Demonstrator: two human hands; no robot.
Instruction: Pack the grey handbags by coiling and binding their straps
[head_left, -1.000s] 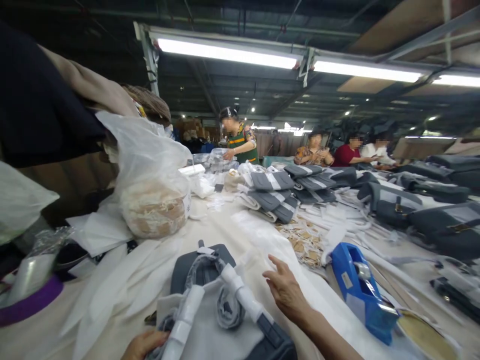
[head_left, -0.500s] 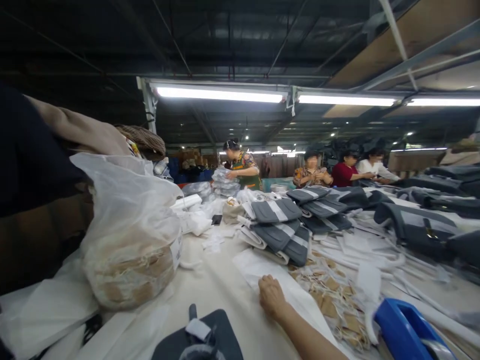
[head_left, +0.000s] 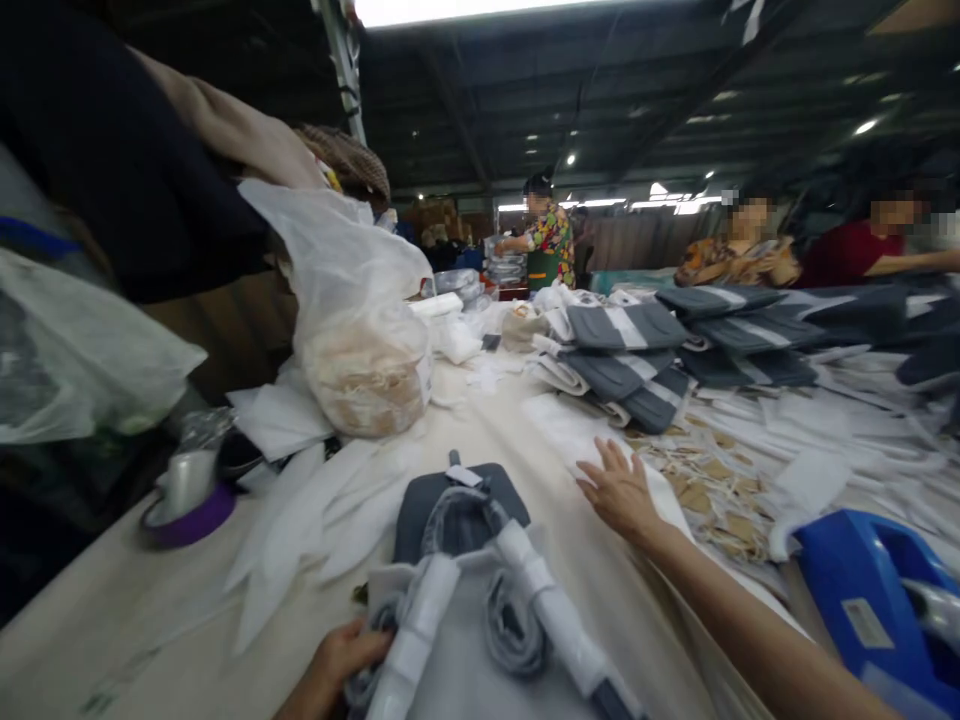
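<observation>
A grey bag lies on the table in front of me, its handle and straps on top. White foam wrap covers both straps, and a rolled grey webbing end sits between them. At the bag's lower left side, my left hand grips its edge by another rolled strap; its lower fingers are partly hidden. My right hand, fingers spread and holding nothing, rests at the edge of a white sheet, to the right of the bag.
Folded grey bags are stacked beyond my right hand. Brown paper tags with strings and a blue tape dispenser are at right. On the left stand a plastic sack and purple tape roll. Co-workers work farther back.
The view has tilted down, bringing my left hand and more of the grey bag into sight. My right hand's fingers have gone from curled to spread.
</observation>
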